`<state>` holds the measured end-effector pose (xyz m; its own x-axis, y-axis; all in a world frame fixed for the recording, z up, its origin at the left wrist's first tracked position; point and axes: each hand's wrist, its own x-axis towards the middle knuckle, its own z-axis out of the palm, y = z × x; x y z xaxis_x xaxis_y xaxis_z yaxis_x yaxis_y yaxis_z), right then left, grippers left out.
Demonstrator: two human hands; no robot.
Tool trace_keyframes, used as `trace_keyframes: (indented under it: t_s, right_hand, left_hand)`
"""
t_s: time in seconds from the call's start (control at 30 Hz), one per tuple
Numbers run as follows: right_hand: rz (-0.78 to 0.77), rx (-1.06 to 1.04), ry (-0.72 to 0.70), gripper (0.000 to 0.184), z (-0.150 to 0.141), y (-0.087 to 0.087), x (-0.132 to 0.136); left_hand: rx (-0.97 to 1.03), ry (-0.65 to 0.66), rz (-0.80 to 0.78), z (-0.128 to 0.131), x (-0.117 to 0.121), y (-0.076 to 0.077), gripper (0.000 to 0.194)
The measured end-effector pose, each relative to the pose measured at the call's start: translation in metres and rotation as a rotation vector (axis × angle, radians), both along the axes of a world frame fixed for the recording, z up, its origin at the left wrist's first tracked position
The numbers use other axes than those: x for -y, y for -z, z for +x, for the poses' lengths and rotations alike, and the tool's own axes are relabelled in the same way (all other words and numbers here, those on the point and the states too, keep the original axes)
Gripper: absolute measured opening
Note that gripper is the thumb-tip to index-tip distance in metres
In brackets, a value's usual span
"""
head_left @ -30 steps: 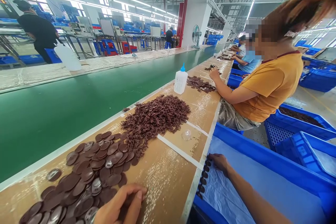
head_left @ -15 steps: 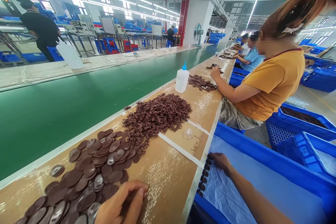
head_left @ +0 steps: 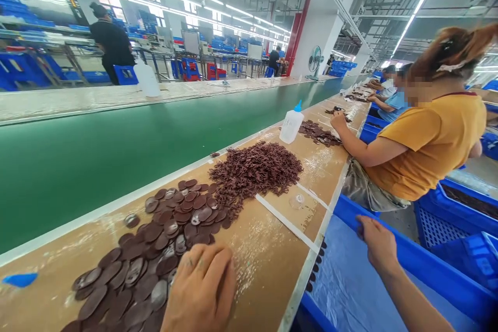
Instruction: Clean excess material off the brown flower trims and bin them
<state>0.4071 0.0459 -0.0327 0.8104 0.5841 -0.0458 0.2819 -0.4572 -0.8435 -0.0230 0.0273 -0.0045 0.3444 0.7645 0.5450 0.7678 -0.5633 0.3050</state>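
My left hand (head_left: 202, 285) is over the tan worktop at the right edge of a pile of flat brown oval discs (head_left: 155, 241). Its fingers are curled down and together, and their tips are hidden. My right hand (head_left: 377, 241) hovers over a blue crate (head_left: 412, 228) lined with clear plastic sheet. Its fingers are bent and closed, slightly blurred; nothing shows in them. A row of dark discs (head_left: 316, 264) lines the crate's edge along the worktop. Behind the discs lies a heap of small, tangled brown pieces (head_left: 260, 168).
A white bottle with a blue nozzle (head_left: 291, 125) and a small clear round dish (head_left: 296, 201) stand on the worktop. The green conveyor belt (head_left: 155, 145) runs alongside. A co-worker in a yellow shirt (head_left: 431, 140) sits to the right. A blue object (head_left: 20, 279) lies at far left.
My right hand has lifted away from the row of discs, up and to the right. My left hand has turned its fingers downward beside the pile. The camera view has swung left.
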Motion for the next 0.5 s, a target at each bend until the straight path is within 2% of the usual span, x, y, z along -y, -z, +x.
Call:
trace_keyframes:
  t_s: [0.07, 0.13, 0.2, 0.23, 0.33, 0.43, 0.5]
  right_hand:
    - [0.115, 0.09, -0.174, 0.024, -0.023, -0.046, -0.015]
    - [0.139, 0.168, -0.403, 0.026, -0.053, -0.086, -0.035]
    - [0.095, 0.25, -0.623, 0.022, -0.082, -0.113, -0.06]
    - [0.066, 0.287, -0.718, 0.019, -0.095, -0.12, -0.075]
    - [-0.032, 0.385, -0.86, 0.018, -0.124, -0.121, -0.118]
    - [-0.119, 0.435, -0.868, 0.023, -0.137, -0.108, -0.153]
    - [-0.152, 0.438, -0.863, 0.025, -0.139, -0.099, -0.166]
  left_hand:
    - [-0.179, -0.132, 0.016, -0.001, -0.002, -0.003, 0.019]
    - [-0.278, -0.208, -0.033, -0.002, -0.004, -0.004, 0.02]
    - [-0.325, -0.217, -0.097, -0.004, -0.004, -0.003, 0.02]
    - [-0.343, -0.215, -0.132, -0.005, -0.004, -0.002, 0.021]
    - [-0.342, -0.212, -0.201, -0.008, -0.003, -0.001, 0.026]
    - [-0.288, -0.244, -0.21, -0.01, -0.005, -0.002, 0.028]
    - [-0.275, -0.289, -0.204, -0.011, -0.008, -0.005, 0.027]
